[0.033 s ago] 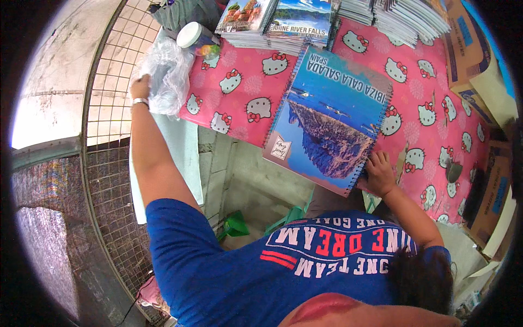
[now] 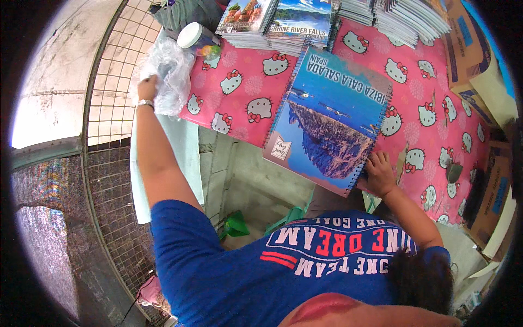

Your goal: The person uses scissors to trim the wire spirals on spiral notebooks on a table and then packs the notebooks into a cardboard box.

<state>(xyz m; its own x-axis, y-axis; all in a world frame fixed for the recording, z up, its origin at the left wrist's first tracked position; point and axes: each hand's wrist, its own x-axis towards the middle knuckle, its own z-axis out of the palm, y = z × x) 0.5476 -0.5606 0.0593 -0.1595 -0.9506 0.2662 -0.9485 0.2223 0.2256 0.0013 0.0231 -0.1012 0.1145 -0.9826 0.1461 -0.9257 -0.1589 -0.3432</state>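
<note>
My left hand (image 2: 147, 90), with a band at its wrist, is at the near edge of a crumpled clear plastic bag (image 2: 173, 76) at the table's left end. Its fingers look curled on the plastic, though the bag partly covers them. A large spiral notebook (image 2: 332, 120) with a blue sea-and-cliff cover lies slanted at the table's front edge, its near corner sticking out past it. Beside that corner, against the coil, rests my right hand (image 2: 380, 175), fingers apart and gripping nothing that I can see.
Stacks of spiral notebooks (image 2: 299, 24) stand at the back of the pink cat-patterned tablecloth (image 2: 239, 117). A white-lidded jar (image 2: 197, 38) leans beside the bag. Cardboard boxes (image 2: 490, 196) line the right side, and a wire mesh (image 2: 117, 71) rises at the left.
My left hand has moved slightly right, further onto the plastic bag, and the bag's folds have shifted a little. The notebook and my right hand stay in place.
</note>
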